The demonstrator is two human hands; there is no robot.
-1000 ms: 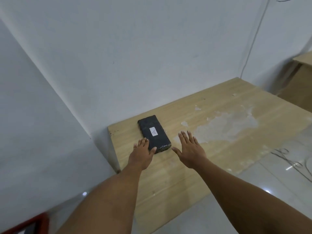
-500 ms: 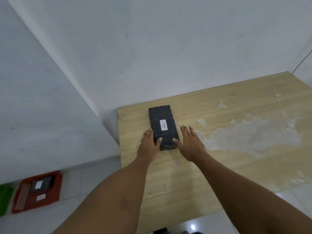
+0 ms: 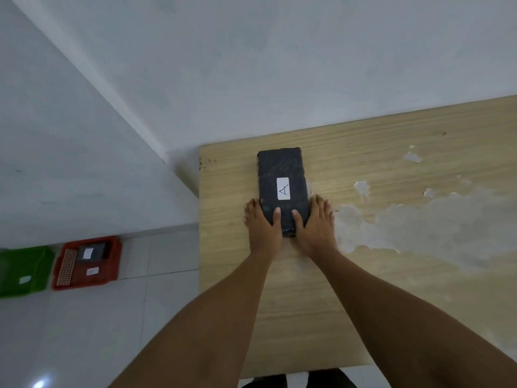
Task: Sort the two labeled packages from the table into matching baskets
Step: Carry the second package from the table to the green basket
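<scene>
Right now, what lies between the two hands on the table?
In the head view, the near end of the black package labeled A lies between the left hand and right hand, both touching it.

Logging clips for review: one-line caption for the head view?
Both hands, left hand and right hand, clasp a black wrapped package labeled A on the wooden table.

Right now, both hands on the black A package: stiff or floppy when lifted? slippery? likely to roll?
The black package probably lifts stiff: its edges look straight and it lies flat on the table. The dark wrap looks wrinkled and slightly shiny, so maybe a bit slick; the left hand and right hand flank its near end, thumbs on top. Flat and boxy, so unlikely to roll.
</scene>
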